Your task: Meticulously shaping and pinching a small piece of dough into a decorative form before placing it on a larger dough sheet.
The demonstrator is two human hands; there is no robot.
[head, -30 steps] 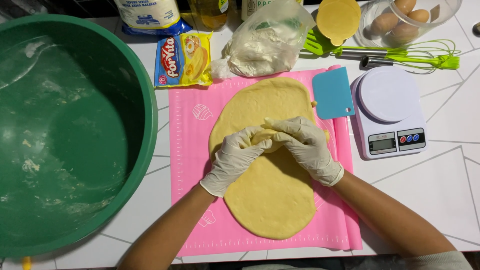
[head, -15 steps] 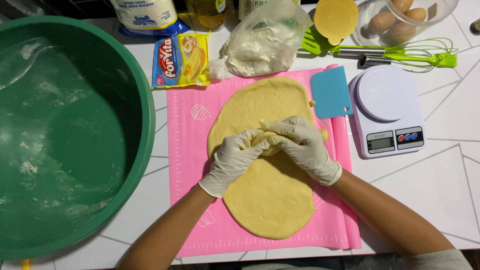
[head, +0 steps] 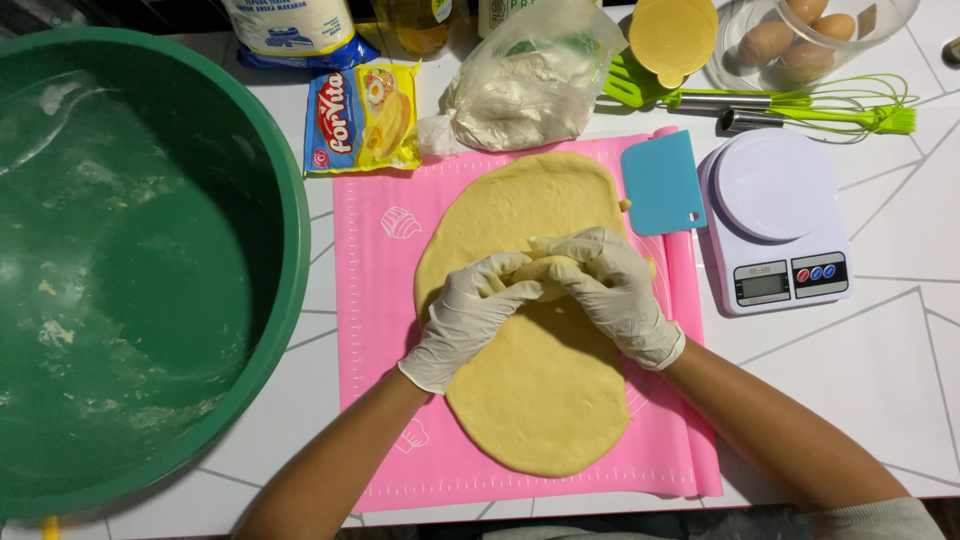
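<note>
We see dough point(head: 535, 400) flat on pink mat point(head: 370, 330), mid-desk. Left hand point(head: 465, 320), right hand point(head: 610, 295): fingers pinching raised dough fold. We judge dough soft, stretchy, tear-prone; grip at thick fold, not thin edge.

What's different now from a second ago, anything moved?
Very little. Both gloved hands, left hand and right hand, keep pinching the same small fold at the middle of the flat dough; the fingertips look drawn slightly closer together. The pink mat, blue scraper, scale and green bowl lie as before.
</note>
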